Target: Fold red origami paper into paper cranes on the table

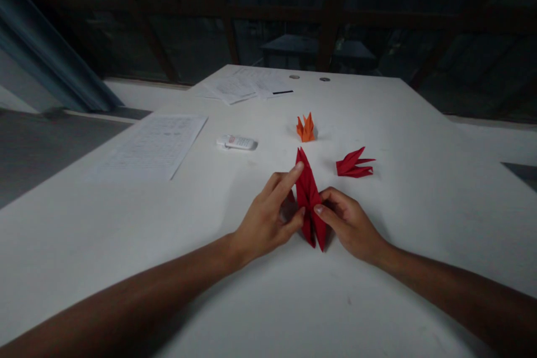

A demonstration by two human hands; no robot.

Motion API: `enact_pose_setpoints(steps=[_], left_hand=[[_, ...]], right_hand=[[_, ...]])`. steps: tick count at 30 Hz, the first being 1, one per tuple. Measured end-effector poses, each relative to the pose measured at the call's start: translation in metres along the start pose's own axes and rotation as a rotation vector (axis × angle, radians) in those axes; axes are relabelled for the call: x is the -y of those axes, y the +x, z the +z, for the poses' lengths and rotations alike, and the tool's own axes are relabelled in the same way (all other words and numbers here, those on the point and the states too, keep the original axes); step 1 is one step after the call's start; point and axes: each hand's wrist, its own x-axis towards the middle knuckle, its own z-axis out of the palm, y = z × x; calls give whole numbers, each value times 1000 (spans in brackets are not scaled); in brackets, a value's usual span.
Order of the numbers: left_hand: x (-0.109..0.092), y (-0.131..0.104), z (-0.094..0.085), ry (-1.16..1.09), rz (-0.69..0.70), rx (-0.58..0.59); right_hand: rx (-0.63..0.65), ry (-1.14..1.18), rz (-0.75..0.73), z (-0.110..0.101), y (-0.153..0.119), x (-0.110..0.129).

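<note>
A folded red paper piece point(309, 193) with long pointed ends stands between my hands, over the white table point(268, 302). My left hand point(268, 215) holds its left side, the index finger up along the upper part and the thumb lower down near the middle. On the right side my right hand point(350, 224) pinches the paper between thumb and curled fingers. Two points reach down toward me with a gap between them. A smaller red folded paper point(354, 163) lies beyond my right hand, and an orange one point(306, 128) stands farther back.
A white bottle-like item point(237, 142) with print lies left of the orange paper. One printed sheet point(153, 145) is at the left, more sheets point(241, 85) and a black strip point(282, 92) at the back. Two small round items point(324, 79) sit near the far edge.
</note>
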Motion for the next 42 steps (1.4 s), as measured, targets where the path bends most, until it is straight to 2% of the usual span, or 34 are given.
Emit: enact_pose_setpoints(steps=[6, 14, 22, 30, 35, 42], left_hand=[[-8, 4, -5, 35, -77, 84], [-11, 5, -3, -12, -220, 70], [-7, 3, -3, -128, -203, 124], [-6, 8, 0, -458, -352, 79], [-3, 10, 1, -575, -464, 100], [-5, 10, 0, -493, -486, 156]], right_hand=[[-8, -30, -17, 0, 1, 1], [-11, -93, -18, -1, 0, 3], [-87, -177, -5, 5, -1, 3], [-105, -203, -33, 3, -2, 3], [-79, -293, 15, 5, -4, 8], [-19, -416, -13, 6, -4, 13]])
